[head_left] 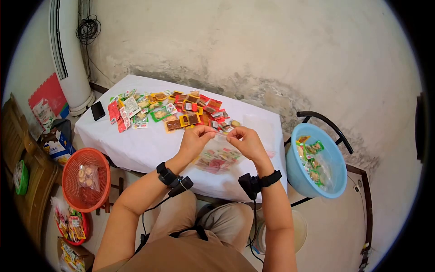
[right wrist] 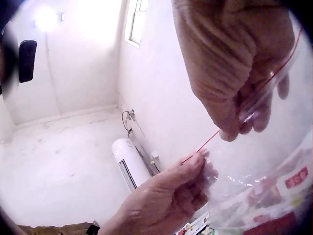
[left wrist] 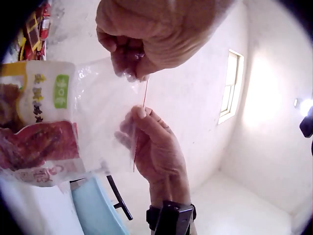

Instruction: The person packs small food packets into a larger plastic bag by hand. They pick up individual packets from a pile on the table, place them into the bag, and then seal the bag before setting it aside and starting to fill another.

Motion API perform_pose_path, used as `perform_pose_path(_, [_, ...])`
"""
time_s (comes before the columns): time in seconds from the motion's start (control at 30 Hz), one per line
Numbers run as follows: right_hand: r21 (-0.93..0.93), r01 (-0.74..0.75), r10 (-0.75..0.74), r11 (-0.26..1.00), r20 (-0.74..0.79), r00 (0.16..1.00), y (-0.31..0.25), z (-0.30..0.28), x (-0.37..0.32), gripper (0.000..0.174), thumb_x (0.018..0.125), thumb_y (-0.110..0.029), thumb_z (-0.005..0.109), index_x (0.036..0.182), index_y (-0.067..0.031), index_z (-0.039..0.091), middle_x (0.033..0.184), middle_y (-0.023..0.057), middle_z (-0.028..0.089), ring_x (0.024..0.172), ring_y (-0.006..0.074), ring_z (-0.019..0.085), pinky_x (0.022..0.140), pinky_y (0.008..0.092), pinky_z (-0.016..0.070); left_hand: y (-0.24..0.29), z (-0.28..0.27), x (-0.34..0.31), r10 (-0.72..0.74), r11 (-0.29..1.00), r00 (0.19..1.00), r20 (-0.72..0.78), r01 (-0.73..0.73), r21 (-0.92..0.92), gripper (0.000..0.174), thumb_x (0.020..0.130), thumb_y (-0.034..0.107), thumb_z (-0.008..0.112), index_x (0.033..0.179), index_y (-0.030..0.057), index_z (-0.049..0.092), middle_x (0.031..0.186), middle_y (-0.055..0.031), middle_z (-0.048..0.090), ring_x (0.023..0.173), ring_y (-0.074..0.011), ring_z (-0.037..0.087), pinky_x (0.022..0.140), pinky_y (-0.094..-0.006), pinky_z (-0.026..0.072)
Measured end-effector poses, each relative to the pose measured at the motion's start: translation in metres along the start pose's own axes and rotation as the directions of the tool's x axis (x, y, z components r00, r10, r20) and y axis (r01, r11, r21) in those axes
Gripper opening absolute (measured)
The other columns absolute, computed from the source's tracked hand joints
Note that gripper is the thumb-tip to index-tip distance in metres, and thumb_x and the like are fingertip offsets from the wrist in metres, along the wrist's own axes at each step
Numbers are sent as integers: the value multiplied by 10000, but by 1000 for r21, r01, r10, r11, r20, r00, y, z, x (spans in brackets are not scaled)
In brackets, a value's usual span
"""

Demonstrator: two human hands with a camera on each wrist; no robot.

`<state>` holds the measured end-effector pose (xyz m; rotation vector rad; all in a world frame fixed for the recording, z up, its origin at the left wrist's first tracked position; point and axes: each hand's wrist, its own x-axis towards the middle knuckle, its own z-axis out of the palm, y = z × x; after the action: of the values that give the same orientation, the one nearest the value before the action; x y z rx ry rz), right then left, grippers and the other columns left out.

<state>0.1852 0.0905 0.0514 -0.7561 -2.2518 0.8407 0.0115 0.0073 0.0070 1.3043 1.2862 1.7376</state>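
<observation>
A clear plastic zip bag [head_left: 218, 158] hangs between both hands over the table's front part, with several snack packets [left wrist: 39, 142] inside. Along its top edge runs a thin red line [left wrist: 145, 93]. My left hand [head_left: 195, 143] pinches one end of that edge between thumb and fingers. The other end is pinched by my right hand [head_left: 247, 144], a short way from the left. In the right wrist view, the right hand [right wrist: 239, 63] holds the red-lined edge close up, and the left hand [right wrist: 168, 193] grips it farther along.
Loose snack packets [head_left: 181, 109] lie piled across the back of the white-covered table [head_left: 97, 136], beside a black phone [head_left: 97, 110]. A blue basin [head_left: 292, 174] with green packets stands at the right. An orange basket [head_left: 68, 181] holding bagged food is at the left.
</observation>
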Motion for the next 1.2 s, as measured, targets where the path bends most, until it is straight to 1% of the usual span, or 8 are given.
perform_pose_path(0.2, [-11, 44, -45, 999, -27, 999, -8, 2, -3, 145, 733, -135, 680, 780, -6, 634, 674, 73, 609, 622, 150, 576, 588, 285, 462, 2, 3, 2, -36, 999, 998, 42, 37, -11, 188, 808, 147, 669, 932, 5, 662, 813, -38, 662, 713, -68, 577, 622, -216, 465])
perform_pose_path(0.27, [5, 2, -2, 1000, 0, 1000, -10, 2, -3, 106, 751, -100, 669, 776, -2, 637, 695, 27, 614, 647, 107, 531, 618, 263, 448, 4, 2, 3, -135, 990, 987, 86, 131, 50, 143, 803, 79, 664, 916, -8, 656, 893, -40, 654, 782, -73, 579, 722, -219, 476])
perform_pose_path(0.37, [-1, 28, -28, 1000, -16, 999, 3, 2, -2, 147, 728, -134, 683, 794, -12, 636, 687, 74, 615, 631, 153, 580, 597, 286, 466, 1, 4, 3, -41, 996, 997, 60, 36, 82, 172, 800, 154, 672, 895, 11, 674, 778, -30, 667, 679, -69, 575, 622, -223, 469])
perform_pose_path(0.5, [5, -7, 7, 1000, -16, 1000, 2, -1, -3, 150, 726, -138, 686, 793, -14, 635, 694, 75, 618, 635, 155, 583, 600, 286, 466, 2, 5, 4, -49, 996, 997, 64, 44, 83, 178, 795, 146, 671, 911, 12, 674, 788, -41, 673, 687, -79, 589, 631, -227, 472])
perform_pose_path(0.57, [-5, 22, -22, 1000, -27, 999, 1, -1, -5, 153, 725, -139, 687, 797, -15, 636, 697, 75, 620, 639, 156, 585, 603, 286, 467, 3, 5, 7, 40, 990, 993, 108, -55, 134, 182, 786, 150, 675, 907, 14, 679, 790, -52, 679, 702, -97, 612, 642, -235, 478])
perform_pose_path(0.7, [-24, 17, -18, 1000, -20, 1000, -3, -3, -7, 153, 727, -135, 686, 808, -14, 639, 704, 78, 624, 642, 154, 586, 603, 286, 467, 6, 4, 9, -40, 975, 991, 130, 10, 220, 185, 772, 162, 685, 889, 19, 685, 782, -65, 682, 721, -113, 628, 655, -246, 483])
perform_pose_path(0.77, [-12, 14, -14, 1000, -6, 1000, -4, -8, -10, 118, 754, -111, 670, 788, -2, 636, 699, 31, 615, 655, 109, 534, 621, 264, 450, 7, 4, 8, -35, 964, 994, 107, 6, 267, 182, 763, 174, 691, 866, 24, 691, 767, -64, 681, 719, -111, 627, 657, -253, 485])
perform_pose_path(1.2, [39, -82, 83, 996, -27, 996, 34, -37, -29, 124, 792, -124, 654, 798, -1, 637, 715, 1, 607, 661, 73, 504, 609, 232, 420, 8, 5, 8, -41, 969, 997, 71, 23, 244, 178, 776, 177, 684, 877, 30, 691, 764, -51, 681, 705, -90, 620, 646, -236, 483])
